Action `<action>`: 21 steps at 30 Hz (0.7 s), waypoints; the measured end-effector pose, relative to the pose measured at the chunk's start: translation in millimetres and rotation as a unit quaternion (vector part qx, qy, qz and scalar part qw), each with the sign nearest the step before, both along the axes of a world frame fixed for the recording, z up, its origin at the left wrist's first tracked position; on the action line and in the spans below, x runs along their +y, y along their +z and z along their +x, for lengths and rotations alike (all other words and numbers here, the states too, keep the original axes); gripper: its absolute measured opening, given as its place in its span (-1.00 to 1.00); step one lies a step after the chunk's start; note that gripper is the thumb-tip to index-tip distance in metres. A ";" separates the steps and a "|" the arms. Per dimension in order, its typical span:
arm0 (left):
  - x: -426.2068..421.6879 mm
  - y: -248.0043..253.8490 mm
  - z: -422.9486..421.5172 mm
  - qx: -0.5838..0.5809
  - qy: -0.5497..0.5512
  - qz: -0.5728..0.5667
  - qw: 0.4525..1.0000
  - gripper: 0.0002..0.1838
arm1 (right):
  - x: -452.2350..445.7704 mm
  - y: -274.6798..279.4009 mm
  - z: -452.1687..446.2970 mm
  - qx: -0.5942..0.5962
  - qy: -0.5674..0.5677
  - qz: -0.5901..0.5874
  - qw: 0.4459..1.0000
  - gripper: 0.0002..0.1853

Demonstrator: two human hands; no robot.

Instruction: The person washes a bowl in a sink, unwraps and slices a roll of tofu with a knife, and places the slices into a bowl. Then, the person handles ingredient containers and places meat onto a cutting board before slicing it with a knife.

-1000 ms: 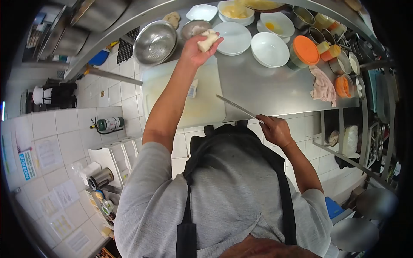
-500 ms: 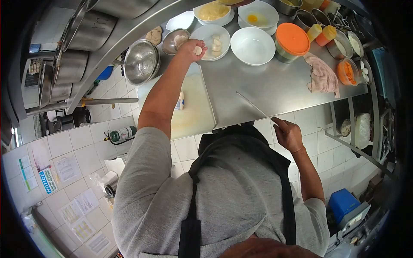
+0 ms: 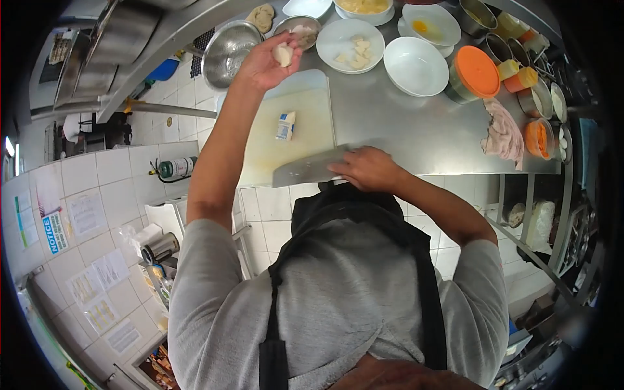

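My left hand [image 3: 265,65] is turned up above the far left corner of the cutting board, its fingers curled around a cream-coloured piece [image 3: 282,55] of food. What kind of food it is, I cannot tell. My right hand [image 3: 369,169] grips a cleaver [image 3: 309,168]; its broad blade points left over the near edge of the cutting board [image 3: 260,146]. A small blue-and-white packet [image 3: 285,127] lies on the board between the hands. Beyond it, a white plate [image 3: 331,45] carries several similar pale pieces [image 3: 359,51].
Steel bowls [image 3: 224,55] stand left of the board. To the right are a white bowl [image 3: 416,68], an orange-lidded container [image 3: 478,71], a pink cloth [image 3: 504,136] and squeeze bottles [image 3: 520,80]. A steel shelf rail [image 3: 188,39] crosses the upper left.
My left hand has drawn back from the plate to the left with the pale piece. My right hand has brought the cleaver left, over the board's near edge, its blade now showing broadside.
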State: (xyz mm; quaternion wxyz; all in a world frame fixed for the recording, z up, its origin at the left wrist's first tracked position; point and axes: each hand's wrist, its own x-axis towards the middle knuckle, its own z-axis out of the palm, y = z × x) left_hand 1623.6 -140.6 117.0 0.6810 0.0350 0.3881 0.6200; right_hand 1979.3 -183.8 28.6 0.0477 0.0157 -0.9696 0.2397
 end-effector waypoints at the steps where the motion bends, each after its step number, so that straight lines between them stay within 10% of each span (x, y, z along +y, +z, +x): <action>1: -17.2 0.3 -10.1 -0.001 -0.017 0.000 1.000 -0.82 | -4.2 -9.0 -17.5 -0.006 0.004 0.003 1.000 -0.59; 13: -253.0 -51.3 -47.3 -0.012 0.070 -0.054 0.996 -0.76 | -10.3 -10.2 -92.4 -0.067 0.008 0.028 0.997 -0.51; 21: -346.9 -67.1 -33.6 -0.070 0.152 -0.039 0.985 -0.75 | 202.3 -2.6 -153.4 0.007 -0.451 0.176 0.875 -0.54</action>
